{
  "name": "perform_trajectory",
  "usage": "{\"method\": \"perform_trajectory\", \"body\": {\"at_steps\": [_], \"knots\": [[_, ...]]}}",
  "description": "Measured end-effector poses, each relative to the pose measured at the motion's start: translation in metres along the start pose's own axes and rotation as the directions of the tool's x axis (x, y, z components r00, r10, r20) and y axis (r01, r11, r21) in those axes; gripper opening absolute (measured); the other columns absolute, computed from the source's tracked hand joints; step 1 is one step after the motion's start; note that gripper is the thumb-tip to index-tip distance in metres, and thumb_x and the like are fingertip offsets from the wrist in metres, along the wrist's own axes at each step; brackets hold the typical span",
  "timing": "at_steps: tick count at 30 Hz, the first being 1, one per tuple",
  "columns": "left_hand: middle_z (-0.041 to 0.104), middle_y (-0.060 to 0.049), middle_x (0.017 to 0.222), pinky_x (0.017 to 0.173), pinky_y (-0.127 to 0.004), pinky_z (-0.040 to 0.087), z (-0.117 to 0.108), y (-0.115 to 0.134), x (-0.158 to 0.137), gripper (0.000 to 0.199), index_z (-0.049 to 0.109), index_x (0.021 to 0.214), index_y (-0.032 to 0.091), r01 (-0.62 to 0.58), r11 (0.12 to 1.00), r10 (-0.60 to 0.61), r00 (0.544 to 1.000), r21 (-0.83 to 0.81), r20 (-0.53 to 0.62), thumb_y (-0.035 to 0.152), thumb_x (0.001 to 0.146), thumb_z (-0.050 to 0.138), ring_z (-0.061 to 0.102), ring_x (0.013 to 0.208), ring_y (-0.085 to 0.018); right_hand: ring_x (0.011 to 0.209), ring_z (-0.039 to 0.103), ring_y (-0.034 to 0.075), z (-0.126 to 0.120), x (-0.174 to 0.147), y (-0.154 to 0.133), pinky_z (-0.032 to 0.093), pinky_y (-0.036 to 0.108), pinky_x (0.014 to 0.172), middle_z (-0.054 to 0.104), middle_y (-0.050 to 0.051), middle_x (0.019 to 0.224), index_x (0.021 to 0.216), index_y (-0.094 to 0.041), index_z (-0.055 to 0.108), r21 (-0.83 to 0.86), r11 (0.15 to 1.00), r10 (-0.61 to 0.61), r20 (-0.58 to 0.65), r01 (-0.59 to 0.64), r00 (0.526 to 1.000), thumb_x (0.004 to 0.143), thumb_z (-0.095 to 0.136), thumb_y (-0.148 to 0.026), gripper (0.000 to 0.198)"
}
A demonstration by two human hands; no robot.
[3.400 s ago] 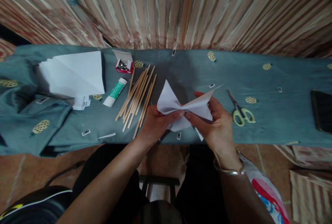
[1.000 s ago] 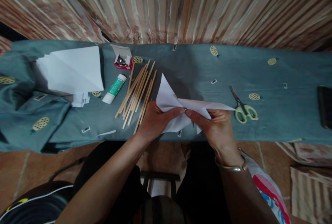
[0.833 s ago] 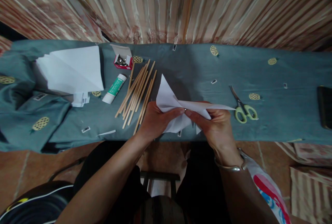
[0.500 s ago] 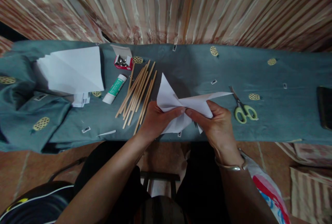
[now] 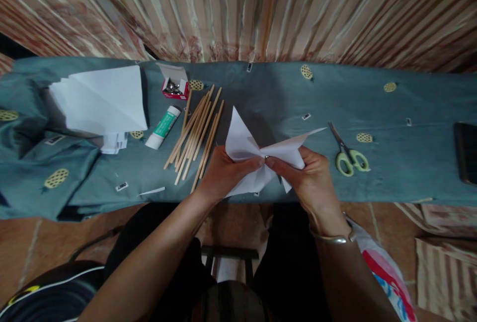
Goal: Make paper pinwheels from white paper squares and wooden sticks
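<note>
A white paper pinwheel [image 5: 240,135] with folded, pointed blades is held up between my two hands over the front edge of the table. My left hand [image 5: 223,170] grips it from the left, thumb pressed near the middle. From the right, my right hand [image 5: 307,170] pinches it, its thumb at the centre beside a small shiny metal thumbtack [image 5: 266,158]. The fingers of both hands are mostly hidden behind the paper. Just left of my left hand lie several wooden sticks [image 5: 199,128]. Scissors with green handles [image 5: 346,155] rest right of my right hand.
On the cloth-covered table [image 5: 357,98] are a stack of white paper [image 5: 108,98], a glue stick [image 5: 163,127] and an open red box [image 5: 175,88] of metal tacks. A paper scrap [image 5: 152,191] lies near the front edge. A dark object [image 5: 465,153] sits far right; a curtain [image 5: 238,14] hangs behind.
The pinwheel's right blade has tipped and its point has drawn in slightly to the left. The metal tack at the centre shows more clearly. Both hands keep their grip.
</note>
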State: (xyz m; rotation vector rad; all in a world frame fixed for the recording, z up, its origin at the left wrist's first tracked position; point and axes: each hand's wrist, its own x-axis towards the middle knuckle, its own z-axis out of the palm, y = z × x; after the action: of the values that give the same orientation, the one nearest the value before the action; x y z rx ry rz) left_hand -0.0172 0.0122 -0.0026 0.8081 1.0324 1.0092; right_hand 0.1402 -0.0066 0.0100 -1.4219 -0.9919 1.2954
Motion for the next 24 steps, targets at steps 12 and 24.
{"method": "perform_trajectory", "body": {"at_steps": [12, 24], "knots": [[0.072, -0.001, 0.071, 0.060, -0.024, 0.053, 0.0004, -0.0003, 0.0015, 0.017, 0.074, 0.071, 0.015, -0.037, 0.999, 0.037, 0.999, 0.022, 0.002, 0.024, 0.061, 0.083, 0.064, 0.064, -0.014, 0.065, 0.069, 0.016, -0.0048, 0.0017, 0.0008, 0.056, 0.029, 0.061, 0.079, 0.000, 0.078, 0.082, -0.023, 0.080, -0.022, 0.999, 0.049, 0.050, -0.048, 0.998, 0.066, 0.083, -0.029, 0.017], [0.070, -0.003, 0.069, 0.062, -0.025, 0.051, -0.0046, -0.0025, 0.0006, 0.025, 0.074, 0.075, 0.011, 0.062, 0.996, -0.066, 0.996, 0.065, 0.064, 0.030, 0.060, 0.081, 0.063, 0.064, -0.014, 0.058, 0.066, 0.014, -0.0082, 0.0001, 0.0062, 0.054, 0.027, 0.058, 0.077, -0.001, 0.071, 0.077, -0.024, 0.080, 0.001, 0.994, 0.107, 0.061, -0.108, 0.992, 0.062, 0.086, -0.032, 0.018]]}}
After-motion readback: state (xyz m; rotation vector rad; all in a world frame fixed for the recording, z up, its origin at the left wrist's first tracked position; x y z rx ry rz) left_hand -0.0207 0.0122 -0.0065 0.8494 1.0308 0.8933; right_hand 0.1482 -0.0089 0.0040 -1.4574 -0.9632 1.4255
